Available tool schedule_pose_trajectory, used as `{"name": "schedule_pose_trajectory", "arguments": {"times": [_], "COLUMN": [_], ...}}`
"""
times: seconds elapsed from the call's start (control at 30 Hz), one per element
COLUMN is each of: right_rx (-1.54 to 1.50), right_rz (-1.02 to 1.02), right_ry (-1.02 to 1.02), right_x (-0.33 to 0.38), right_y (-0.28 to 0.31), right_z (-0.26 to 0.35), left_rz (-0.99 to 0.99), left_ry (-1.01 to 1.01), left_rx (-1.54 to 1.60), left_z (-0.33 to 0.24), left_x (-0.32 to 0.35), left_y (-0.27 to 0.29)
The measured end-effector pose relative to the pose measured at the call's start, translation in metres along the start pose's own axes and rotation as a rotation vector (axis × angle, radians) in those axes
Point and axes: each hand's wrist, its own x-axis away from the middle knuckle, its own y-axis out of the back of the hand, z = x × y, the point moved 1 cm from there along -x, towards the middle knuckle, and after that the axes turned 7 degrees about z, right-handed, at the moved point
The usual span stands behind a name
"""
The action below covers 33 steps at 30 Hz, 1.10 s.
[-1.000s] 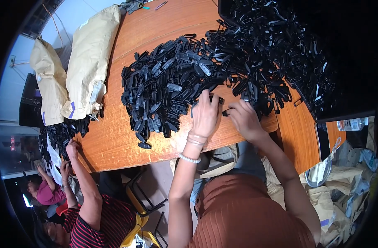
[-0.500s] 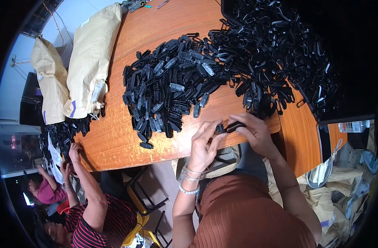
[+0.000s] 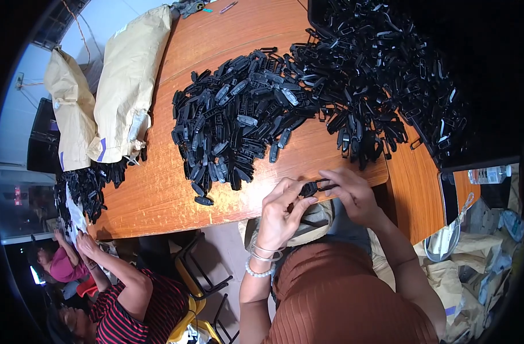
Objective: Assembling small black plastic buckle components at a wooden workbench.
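At the near table edge, my left hand (image 3: 281, 211) pinches a small black ridged plastic piece (image 3: 309, 188) between thumb and fingers. My right hand (image 3: 356, 198) closes on a narrow black plastic loop (image 3: 326, 184) that meets this piece on its right side. Whether the two are locked together cannot be made out. Beyond my hands lies a heap of black oblong plastic pieces (image 3: 216, 126). To its right spreads a bigger pile of black looped plastic parts (image 3: 365, 74), which touches the first heap.
The wooden table (image 3: 153, 200) ends just before my body. At the far left stand paper sacks (image 3: 127, 86) beside more black parts (image 3: 92, 186). A co-worker in a striped top (image 3: 141, 304) sits to my left, another person beyond. At right are a plastic bottle (image 3: 490, 174) and crumpled sacks (image 3: 445, 281).
The loop in my right hand has turned and now lines up against the piece in my left hand. My right fingers have shifted and straightened somewhat. The co-worker's hands have moved down and left.
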Motion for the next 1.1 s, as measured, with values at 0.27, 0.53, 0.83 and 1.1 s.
{"name": "schedule_pose_trajectory", "arguments": {"times": [0.27, 0.53, 0.83, 1.1], "right_rx": [0.509, 0.441, -0.285, -0.520], "right_rz": [0.032, -0.074, -0.092, -0.070], "right_ry": [0.198, 0.182, -0.016, -0.083], "right_x": [0.002, 0.000, 0.010, -0.012], "right_y": [-0.013, -0.019, -0.014, -0.011], "right_z": [0.007, 0.001, -0.024, -0.035], "left_rz": [-0.034, -0.122, 0.055, 0.122], "left_ry": [-0.013, 0.214, 0.286, 0.285], "left_rx": [0.023, 0.310, 0.910, 1.200], "left_z": [-0.005, -0.008, 0.024, 0.055], "left_x": [0.004, 0.002, 0.010, -0.006], "left_y": [-0.003, -0.024, -0.020, -0.018]}}
